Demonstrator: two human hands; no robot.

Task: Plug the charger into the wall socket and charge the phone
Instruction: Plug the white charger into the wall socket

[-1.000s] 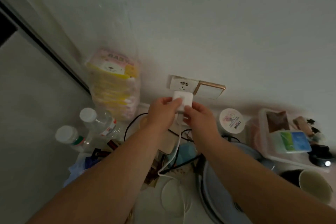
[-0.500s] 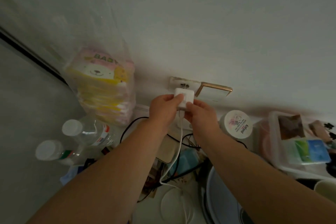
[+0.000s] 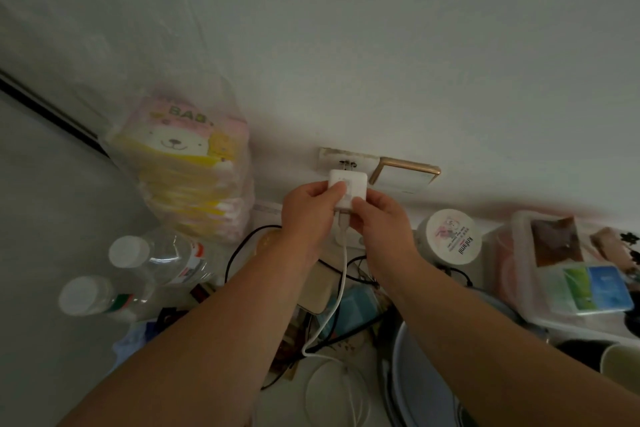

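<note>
A white square charger is held right at the white wall socket, its metal prongs showing at the socket's holes. My left hand grips the charger's left side and my right hand grips its lower right side. A white cable runs down from the charger to the cluttered surface and loops there. I cannot pick out the phone among the clutter below.
A gold-framed switch plate sits right of the socket. At left stand a bagged stack of baby tissue packs and two clear bottles. A white-lidded jar, a plastic box and a basin crowd the right.
Both hands have lifted the charger up to the socket, so its prongs now meet the holes. The camera has shifted slightly.
</note>
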